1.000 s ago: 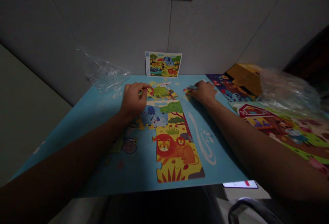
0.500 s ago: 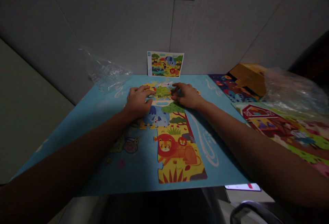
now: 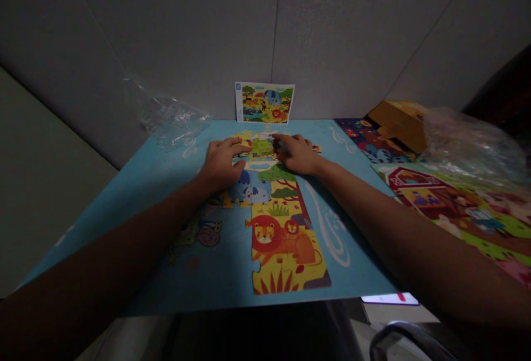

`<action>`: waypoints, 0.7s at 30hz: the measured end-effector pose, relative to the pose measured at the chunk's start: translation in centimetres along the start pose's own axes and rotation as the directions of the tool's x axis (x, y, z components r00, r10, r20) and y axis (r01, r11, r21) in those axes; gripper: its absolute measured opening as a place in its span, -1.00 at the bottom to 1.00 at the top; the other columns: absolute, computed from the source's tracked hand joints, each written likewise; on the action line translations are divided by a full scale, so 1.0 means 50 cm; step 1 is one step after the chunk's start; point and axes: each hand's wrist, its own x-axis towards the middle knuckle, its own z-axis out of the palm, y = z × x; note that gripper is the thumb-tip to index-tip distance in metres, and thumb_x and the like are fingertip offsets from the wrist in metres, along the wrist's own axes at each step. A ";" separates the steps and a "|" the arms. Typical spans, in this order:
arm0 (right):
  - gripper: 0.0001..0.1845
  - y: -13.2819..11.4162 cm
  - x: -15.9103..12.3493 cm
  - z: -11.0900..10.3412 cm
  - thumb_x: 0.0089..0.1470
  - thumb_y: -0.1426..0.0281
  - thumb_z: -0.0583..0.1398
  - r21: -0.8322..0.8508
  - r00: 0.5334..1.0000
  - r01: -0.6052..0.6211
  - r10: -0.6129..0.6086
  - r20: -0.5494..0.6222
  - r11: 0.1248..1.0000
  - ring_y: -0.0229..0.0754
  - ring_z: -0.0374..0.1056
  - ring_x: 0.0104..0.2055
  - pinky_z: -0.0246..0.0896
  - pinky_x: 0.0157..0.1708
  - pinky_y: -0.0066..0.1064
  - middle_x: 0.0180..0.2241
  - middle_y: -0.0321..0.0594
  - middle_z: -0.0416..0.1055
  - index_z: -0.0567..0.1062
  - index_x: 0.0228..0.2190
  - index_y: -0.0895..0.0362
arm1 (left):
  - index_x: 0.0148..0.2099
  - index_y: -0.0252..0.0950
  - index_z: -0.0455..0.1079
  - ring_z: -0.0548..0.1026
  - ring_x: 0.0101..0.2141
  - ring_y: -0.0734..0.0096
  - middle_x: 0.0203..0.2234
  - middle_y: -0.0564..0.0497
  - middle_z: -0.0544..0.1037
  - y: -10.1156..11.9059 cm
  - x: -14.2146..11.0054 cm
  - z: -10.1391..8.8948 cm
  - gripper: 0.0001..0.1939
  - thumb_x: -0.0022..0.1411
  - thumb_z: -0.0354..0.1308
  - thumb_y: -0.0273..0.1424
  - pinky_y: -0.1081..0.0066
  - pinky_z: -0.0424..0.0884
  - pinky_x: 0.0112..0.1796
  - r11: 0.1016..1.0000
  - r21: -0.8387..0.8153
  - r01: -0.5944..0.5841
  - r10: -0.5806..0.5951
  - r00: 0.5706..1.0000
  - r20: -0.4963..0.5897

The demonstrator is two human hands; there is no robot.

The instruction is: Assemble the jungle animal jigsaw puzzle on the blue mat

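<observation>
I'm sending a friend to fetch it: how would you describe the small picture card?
Find the blue tabletop and follow it to its far edge, by the grey wall. The small picture card stands upright there; unlike the joined puzzle lying flat, it has a white left border.

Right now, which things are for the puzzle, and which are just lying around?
For the puzzle:
joined lion-and-elephant section
loose pieces beyond it
standing picture card

Probably just lying around:
clear plastic on the left
clear plastic on the right
brown box
farm picture
</observation>
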 end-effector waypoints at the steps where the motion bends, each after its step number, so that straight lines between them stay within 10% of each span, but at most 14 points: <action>1: -0.26 -0.001 0.000 0.000 0.09 0.38 0.13 0.000 1.000 0.002 -0.002 0.007 1.000 0.30 0.18 0.25 0.02 0.21 0.31 0.25 -0.09 0.38 0.25 0.32 0.09 | 0.11 -0.23 0.54 0.36 0.23 0.09 0.19 -0.13 0.49 0.001 0.000 0.000 -0.55 0.21 0.06 -0.39 0.01 0.13 0.26 1.000 0.000 -0.004 0.004 1.000 0.003; 11: -0.26 0.017 0.006 -0.006 -0.02 0.27 0.27 -0.024 0.985 -0.133 0.130 -0.113 0.991 0.31 0.25 0.19 0.14 0.16 0.21 0.15 0.09 0.40 0.38 0.22 0.12 | 0.14 -0.27 0.53 0.35 0.24 0.07 0.21 -0.18 0.47 0.002 0.001 -0.001 -0.53 0.22 0.05 -0.43 0.01 0.13 0.25 1.000 0.001 -0.020 0.020 1.000 0.018; 15: -0.60 0.048 0.014 -0.014 -0.01 0.34 0.22 0.257 0.913 -0.263 0.326 -0.243 0.930 0.04 0.46 -0.15 0.35 -0.05 -0.07 -0.22 -0.09 0.55 0.54 -0.08 0.11 | 0.12 -0.28 0.54 0.36 0.23 0.05 0.22 -0.20 0.46 0.001 0.000 -0.002 -0.55 0.23 0.06 -0.44 -0.02 0.12 0.24 1.000 -0.010 -0.021 0.021 1.000 0.022; 21: -0.83 0.006 0.001 -0.017 0.02 0.25 0.24 0.661 0.839 0.152 0.257 -0.480 0.735 -0.19 0.40 -0.36 0.37 -0.26 -0.28 -0.40 -0.24 0.48 0.48 -0.40 0.11 | 0.31 -0.28 0.36 0.31 0.18 -0.03 0.14 -0.14 0.52 0.016 -0.008 -0.004 -0.34 0.18 0.31 -0.25 -0.06 0.20 0.22 0.991 -0.094 -0.095 0.080 0.984 -0.156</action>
